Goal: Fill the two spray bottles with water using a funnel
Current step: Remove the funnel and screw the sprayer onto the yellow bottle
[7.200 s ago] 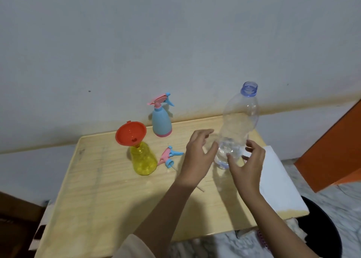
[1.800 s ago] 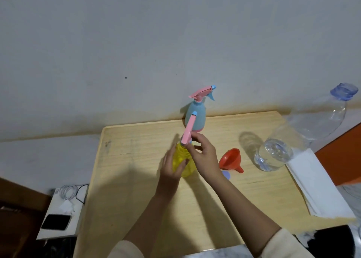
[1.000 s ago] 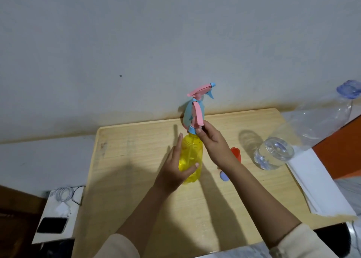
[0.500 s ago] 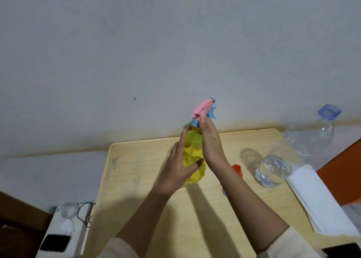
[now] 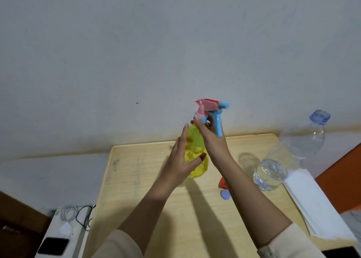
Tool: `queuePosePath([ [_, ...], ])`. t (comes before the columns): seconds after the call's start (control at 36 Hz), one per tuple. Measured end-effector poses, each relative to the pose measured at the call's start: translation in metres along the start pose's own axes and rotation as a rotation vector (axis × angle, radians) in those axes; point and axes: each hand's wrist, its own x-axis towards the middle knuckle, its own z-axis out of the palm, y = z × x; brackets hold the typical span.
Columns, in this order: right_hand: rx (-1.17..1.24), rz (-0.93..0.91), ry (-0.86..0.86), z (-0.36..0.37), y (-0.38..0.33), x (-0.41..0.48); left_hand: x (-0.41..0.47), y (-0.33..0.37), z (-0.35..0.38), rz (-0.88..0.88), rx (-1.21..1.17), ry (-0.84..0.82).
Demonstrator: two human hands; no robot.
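we have the yellow spray bottle (image 5: 196, 152) lifted off the table (image 5: 136, 179) and up in front of the wall, both hands on it. our left hand (image 5: 182, 160) is wrapped round the belly of the bottle, thumb across the front and fingers behind, so the body cannot turn. our right hand (image 5: 210, 138) is closed round the neck just under the pink and blue spray head (image 5: 211, 109), whose blue trigger hangs down past our knuckles. we judge this to be the screwing-on of the head: one hand holds the body fixed while the other turns the collar. whether the thread is fully tight we cannot tell, since our fingers cover the joint.

the yellow bottle looks to hold water in its lower part, though the tinted plastic and our hand make the level hard to read. the big clear water bottle (image 5: 289, 152) stands uncapped near the right edge of the table, close by for pouring, with only a little water left at the bottom. its blue cap (image 5: 224, 194) lies on the table near our right forearm, and just above it a bit of the red funnel (image 5: 222, 183) shows, mostly hidden by the arm. white paper (image 5: 316, 205) lies beside the water bottle at the table's right edge, perhaps for spills.

the second spray bottle is not visible from here, so we cannot say whether it is filled.
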Motion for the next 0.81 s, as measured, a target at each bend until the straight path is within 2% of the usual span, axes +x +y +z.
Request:
queuePosePath([
  [0.11, -0.059, -0.088, 0.008, -0.0008, -0.002, -0.0018, 0.001, 0.0017, 0.0047, -0.036, -0.054, -0.002],
  [0.22, -0.049, -0.075, -0.059, -0.0031, -0.0022, -0.0041, -0.0004, 0.0027, 0.0037, -0.013, -0.085, 0.008],
  [0.42, -0.113, -0.065, 0.131, 0.0022, -0.0083, -0.0017, -0.0006, 0.0062, 0.0021, 0.006, -0.007, -0.013],
  [0.61, -0.145, -0.075, 0.151, 0.0036, -0.0075, -0.0024, -0.0024, 0.0092, 0.0009, 0.008, -0.008, -0.009],
  [0.81, -0.124, -0.044, 0.013, 0.004, -0.0078, -0.01, -0.0062, 0.0052, -0.0019, 0.0, -0.034, 0.006],
])
